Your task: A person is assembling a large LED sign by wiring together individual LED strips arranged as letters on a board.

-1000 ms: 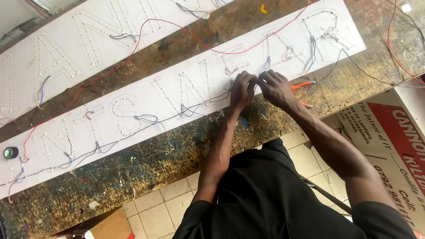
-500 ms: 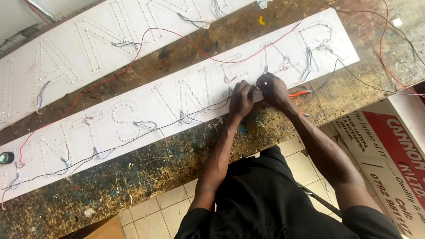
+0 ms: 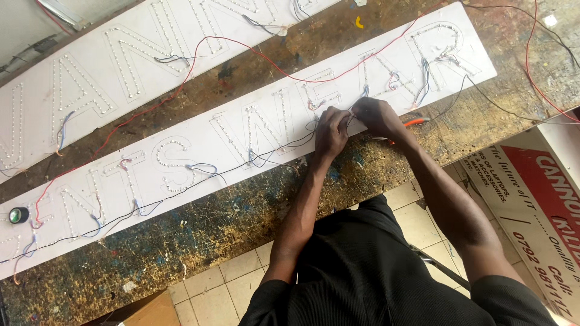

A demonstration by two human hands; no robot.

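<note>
Paint-stained wooden workbench (image 3: 181, 241) carries my long white sign board studded with small lamps (image 3: 181, 163). My left hand (image 3: 331, 130) and right hand (image 3: 376, 116) pinch thin dark wires (image 3: 349, 118) between fingertips; beyond them, several letters look wired, others seemingly remain.

thin wires (image 3: 349, 118) | dark, short, pinched together | over white sign panel (image 3: 199, 151), flat on workbench

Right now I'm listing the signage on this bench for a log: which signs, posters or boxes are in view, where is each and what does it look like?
Near sign panel: long white board slanting across the bench, dotted letter outlines, thin wires; left hand and right hand meet on it.
Far sign panel: same kind, behind it.
Poster: right edge, red and white.
Cardboard box: brown, on the floor.
</note>
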